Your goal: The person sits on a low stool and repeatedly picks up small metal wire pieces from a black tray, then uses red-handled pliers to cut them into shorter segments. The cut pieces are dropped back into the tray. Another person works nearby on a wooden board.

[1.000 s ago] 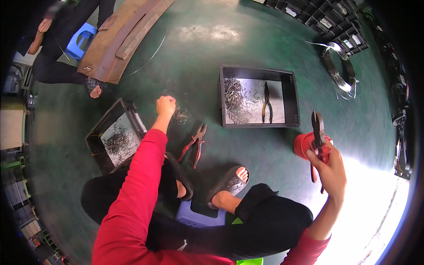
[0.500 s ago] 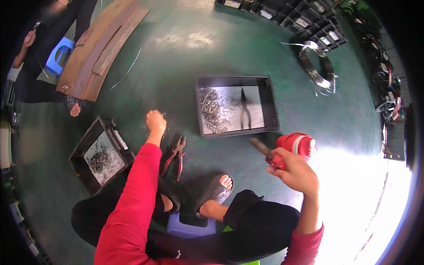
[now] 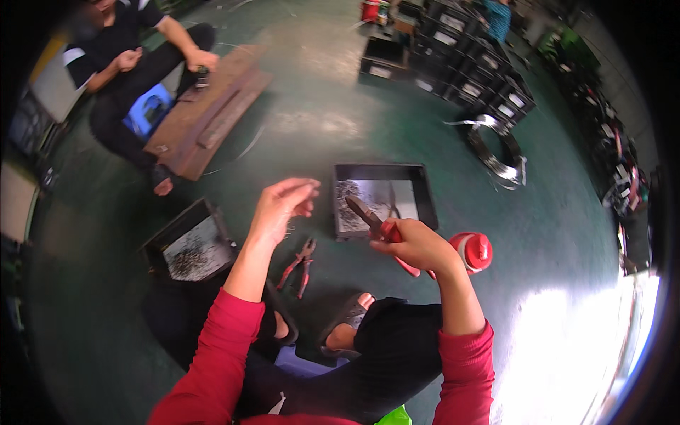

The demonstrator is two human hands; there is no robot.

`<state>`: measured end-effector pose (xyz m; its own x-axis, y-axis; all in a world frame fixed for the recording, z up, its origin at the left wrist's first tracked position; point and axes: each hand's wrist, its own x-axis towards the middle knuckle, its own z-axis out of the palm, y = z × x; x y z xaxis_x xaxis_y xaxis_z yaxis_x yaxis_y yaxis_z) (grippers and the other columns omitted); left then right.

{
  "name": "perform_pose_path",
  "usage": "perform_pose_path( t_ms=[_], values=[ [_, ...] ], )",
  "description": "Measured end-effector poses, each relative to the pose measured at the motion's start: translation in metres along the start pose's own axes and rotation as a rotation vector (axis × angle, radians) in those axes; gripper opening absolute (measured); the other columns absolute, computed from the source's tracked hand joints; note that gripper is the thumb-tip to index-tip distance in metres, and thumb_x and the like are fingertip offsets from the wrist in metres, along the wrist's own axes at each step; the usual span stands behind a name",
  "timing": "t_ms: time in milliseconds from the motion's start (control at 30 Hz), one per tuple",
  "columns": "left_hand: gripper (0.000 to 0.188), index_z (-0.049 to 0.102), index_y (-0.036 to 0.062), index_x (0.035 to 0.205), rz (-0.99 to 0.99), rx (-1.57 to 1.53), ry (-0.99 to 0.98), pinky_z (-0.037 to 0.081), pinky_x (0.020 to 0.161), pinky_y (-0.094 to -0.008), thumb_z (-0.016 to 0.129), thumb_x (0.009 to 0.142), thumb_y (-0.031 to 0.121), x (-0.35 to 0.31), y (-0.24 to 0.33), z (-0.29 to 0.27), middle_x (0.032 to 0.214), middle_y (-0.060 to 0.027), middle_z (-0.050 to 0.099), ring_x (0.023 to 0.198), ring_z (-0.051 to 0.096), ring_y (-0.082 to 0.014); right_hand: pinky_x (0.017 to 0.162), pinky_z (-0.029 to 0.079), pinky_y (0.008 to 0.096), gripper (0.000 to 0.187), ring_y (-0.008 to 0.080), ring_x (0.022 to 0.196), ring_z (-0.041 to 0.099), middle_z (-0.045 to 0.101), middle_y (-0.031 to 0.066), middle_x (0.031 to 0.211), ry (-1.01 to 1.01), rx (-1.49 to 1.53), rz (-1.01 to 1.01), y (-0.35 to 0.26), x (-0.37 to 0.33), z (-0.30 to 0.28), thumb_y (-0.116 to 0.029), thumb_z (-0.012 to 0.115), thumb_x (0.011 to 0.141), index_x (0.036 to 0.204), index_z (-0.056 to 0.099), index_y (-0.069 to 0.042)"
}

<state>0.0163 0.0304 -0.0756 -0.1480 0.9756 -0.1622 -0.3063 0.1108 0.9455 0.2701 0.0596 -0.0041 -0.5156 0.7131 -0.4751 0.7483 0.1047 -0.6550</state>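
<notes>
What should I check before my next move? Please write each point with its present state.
1. Right hand grips the red-handled pliers: ok.
2. Left hand holds a piece: cannot tell, its fingers are curled and blurred.
3. Left hand apart from the pliers' tips: ok, a gap shows.
4. Second pliers put away: not ok, they lie on the floor.
5. Middle black tray contains small metal pieces: ok.

Green floor (image 3: pixel 297 145): left black crate (image 3: pixel 221 225), right black crate (image 3: pixel 425 188), red-handled pliers (image 3: pixel 304 257), bent wire pieces (image 3: pixel 290 229), wire coil (image 3: pixel 504 170), red-white jug (image 3: pixel 473 253), stacked crates (image 3: pixel 469 71).
</notes>
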Motion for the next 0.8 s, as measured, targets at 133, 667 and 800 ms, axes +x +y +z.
perform_pose_path(
  t_ms=[133, 667, 800],
  values=[
    [0.019, 0.065, 0.0009, 0.1, -0.078, -0.041, -0.069, 0.044, 0.05, -0.0224, 0.062, 0.087, 0.014, -0.051, 0.048, -0.001, 0.076, -0.0047, 0.063, 0.056, 0.055, -0.0095, 0.064, 0.044, 0.0309, 0.029, 0.017, 0.064, 0.052, 0.057, 0.0074, 0.069, -0.034, 0.063, -0.267, -0.036, -0.012, 0.013, -0.026, 0.065, 0.085, 0.1, 0.061, -0.002],
    [0.021, 0.067, -0.0001, 0.106, 0.182, 0.179, -0.035, 0.044, 0.058, -0.0222, 0.058, 0.089, 0.011, -0.092, 0.057, -0.005, 0.078, -0.0042, 0.064, 0.063, 0.056, -0.0085, 0.062, 0.043, 0.0298, 0.029, 0.014, 0.064, 0.051, 0.057, 0.0055, 0.07, -0.102, 0.028, -0.238, -0.058, -0.018, 0.028, -0.025, 0.066, 0.086, 0.101, 0.061, -0.001],
    [0.021, 0.067, -0.0001, 0.106, 0.189, 0.164, -0.053, 0.044, 0.059, -0.0222, 0.057, 0.09, 0.011, -0.093, 0.057, -0.006, 0.079, -0.0042, 0.064, 0.064, 0.056, -0.0087, 0.065, 0.044, 0.0325, 0.029, 0.0189, 0.067, 0.055, 0.06, 0.0096, 0.072, -0.107, 0.007, -0.293, -0.061, -0.018, 0.029, -0.026, 0.066, 0.085, 0.097, 0.061, 0.0]
  ],
)
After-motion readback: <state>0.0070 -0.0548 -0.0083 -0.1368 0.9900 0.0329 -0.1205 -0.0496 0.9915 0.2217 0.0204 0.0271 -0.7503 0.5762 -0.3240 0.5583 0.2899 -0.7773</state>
